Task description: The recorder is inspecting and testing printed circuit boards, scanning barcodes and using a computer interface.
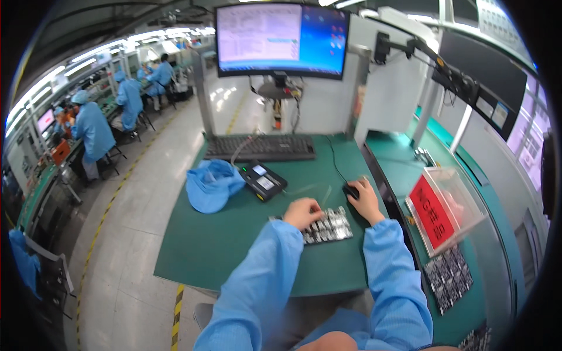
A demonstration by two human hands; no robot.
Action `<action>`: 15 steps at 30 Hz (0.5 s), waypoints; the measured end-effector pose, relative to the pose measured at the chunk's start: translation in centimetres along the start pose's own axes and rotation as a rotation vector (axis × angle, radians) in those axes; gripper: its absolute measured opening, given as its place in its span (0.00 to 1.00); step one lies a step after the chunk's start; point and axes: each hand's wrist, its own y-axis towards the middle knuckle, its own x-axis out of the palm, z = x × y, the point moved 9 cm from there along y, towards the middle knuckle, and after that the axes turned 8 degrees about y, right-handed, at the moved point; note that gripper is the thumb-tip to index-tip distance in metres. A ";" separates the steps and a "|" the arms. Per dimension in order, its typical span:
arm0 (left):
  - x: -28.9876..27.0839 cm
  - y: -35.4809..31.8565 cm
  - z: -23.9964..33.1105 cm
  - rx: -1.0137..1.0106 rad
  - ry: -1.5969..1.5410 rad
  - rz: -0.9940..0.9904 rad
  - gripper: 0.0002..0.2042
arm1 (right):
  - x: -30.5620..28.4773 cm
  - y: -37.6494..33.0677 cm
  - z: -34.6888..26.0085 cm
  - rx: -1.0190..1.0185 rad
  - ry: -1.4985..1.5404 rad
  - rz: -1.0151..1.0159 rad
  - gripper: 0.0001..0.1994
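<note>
My left hand (pixel 302 213) curls half-closed over the circuit-board panel (pixel 333 227) on the green worktop (pixel 234 251); whether its fingers grip, I cannot tell; the panel lies under and right of it, long axis running left to right; my right hand (pixel 365 200), farther off, cups the black mouse (pixel 350 191), fingers loosely bent.

Mouse (pixel 350 191), keyboard (pixel 266 148), cap (pixel 211 190) on table (pixel 202 251)

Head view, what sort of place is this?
Probably an electronics factory: circuit boards lie at the left hand, people in blue are in the left background, and yellow-black tape marks the floor.
</note>
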 end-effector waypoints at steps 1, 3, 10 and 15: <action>-0.1 0.1 -0.1 -0.010 0.010 0.013 0.11 | -0.2 0.1 -0.3 -0.016 0.008 0.008 0.19; -0.4 0.3 0.2 0.007 0.050 0.028 0.10 | 0.0 0.3 -0.2 0.040 -0.013 -0.035 0.19; -0.3 -0.2 3.1 0.124 0.438 0.091 0.12 | -0.1 -0.1 0.5 0.034 -0.054 -0.018 0.20; -1.7 1.3 3.3 -0.065 0.212 0.135 0.13 | -0.3 -0.4 0.6 0.069 -0.056 0.015 0.20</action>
